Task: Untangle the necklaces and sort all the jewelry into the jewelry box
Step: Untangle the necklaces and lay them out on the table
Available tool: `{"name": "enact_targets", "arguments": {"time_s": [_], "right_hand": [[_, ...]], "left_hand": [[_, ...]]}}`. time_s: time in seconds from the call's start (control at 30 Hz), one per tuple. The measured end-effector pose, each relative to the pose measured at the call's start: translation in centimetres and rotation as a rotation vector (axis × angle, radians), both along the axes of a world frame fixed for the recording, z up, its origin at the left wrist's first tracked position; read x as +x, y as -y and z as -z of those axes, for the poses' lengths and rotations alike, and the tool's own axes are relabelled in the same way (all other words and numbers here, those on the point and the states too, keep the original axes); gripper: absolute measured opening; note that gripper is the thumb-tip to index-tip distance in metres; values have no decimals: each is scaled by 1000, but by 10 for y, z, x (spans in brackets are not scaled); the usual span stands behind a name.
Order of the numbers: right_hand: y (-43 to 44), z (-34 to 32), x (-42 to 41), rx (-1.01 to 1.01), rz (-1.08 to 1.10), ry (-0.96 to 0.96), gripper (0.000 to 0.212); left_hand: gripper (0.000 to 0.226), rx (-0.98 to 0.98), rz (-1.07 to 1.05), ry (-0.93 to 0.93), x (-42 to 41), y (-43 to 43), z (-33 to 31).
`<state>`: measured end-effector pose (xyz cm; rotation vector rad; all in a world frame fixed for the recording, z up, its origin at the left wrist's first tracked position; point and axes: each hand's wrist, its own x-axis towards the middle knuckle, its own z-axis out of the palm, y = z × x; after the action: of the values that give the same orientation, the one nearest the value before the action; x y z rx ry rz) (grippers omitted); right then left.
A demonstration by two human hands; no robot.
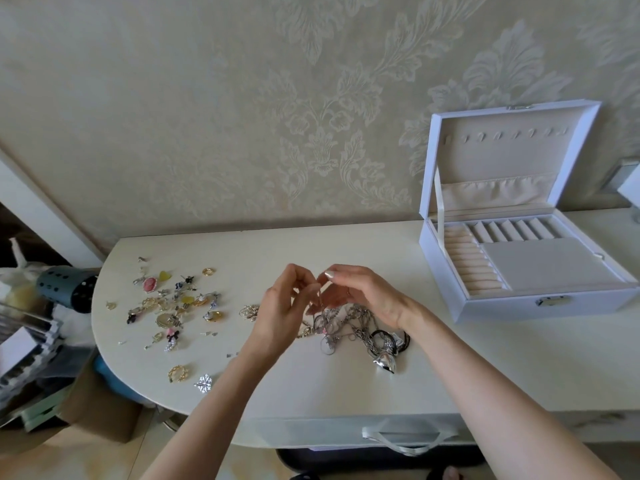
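Wall (207, 98) ahead of me: cream paper, embossed leaf damask, soft daylight | table (311, 386) against it — off-white, rounded at my left, ribbon handle (408, 441) on front | floor (86, 459) — beige, cardboard box (100, 420) lower left

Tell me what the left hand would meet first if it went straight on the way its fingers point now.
The left hand points up and right, so it would probably meet the fingertips of the right hand first; they are very close, though depth is unclear.
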<state>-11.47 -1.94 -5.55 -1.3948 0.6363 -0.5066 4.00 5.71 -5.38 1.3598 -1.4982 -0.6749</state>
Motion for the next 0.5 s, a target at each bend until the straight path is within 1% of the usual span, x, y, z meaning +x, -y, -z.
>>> {"name": "enact_targets", "arguments": {"time_s": [0.03, 0.1, 0.2, 0.27, 0.37, 0.43, 0.5], "right_hand": [[1, 2, 0, -8, 32, -25, 18], [4, 6, -1, -56, 106, -99, 5], [5, 12, -2, -249, 103, -312, 21], [3, 13, -1, -395, 39, -472, 24], [2, 15, 1, -564, -64, -651, 23], [1, 19, 3, -618, -54, -692, 22], [1, 22, 5, -641, 26, -668, 14]], "left_hand": [[8, 23, 3, -8, 1, -1, 0], [9, 75, 25, -27, 5, -4, 2], [6, 162, -12, -8, 13, -10, 12], [9, 177, -102, 106, 21, -11, 24], [17, 192, -205, 383, 29, -10, 37], [20, 246, -228, 494, 30, -11, 40], [18, 199, -202, 575, 30, -12, 44]]}}
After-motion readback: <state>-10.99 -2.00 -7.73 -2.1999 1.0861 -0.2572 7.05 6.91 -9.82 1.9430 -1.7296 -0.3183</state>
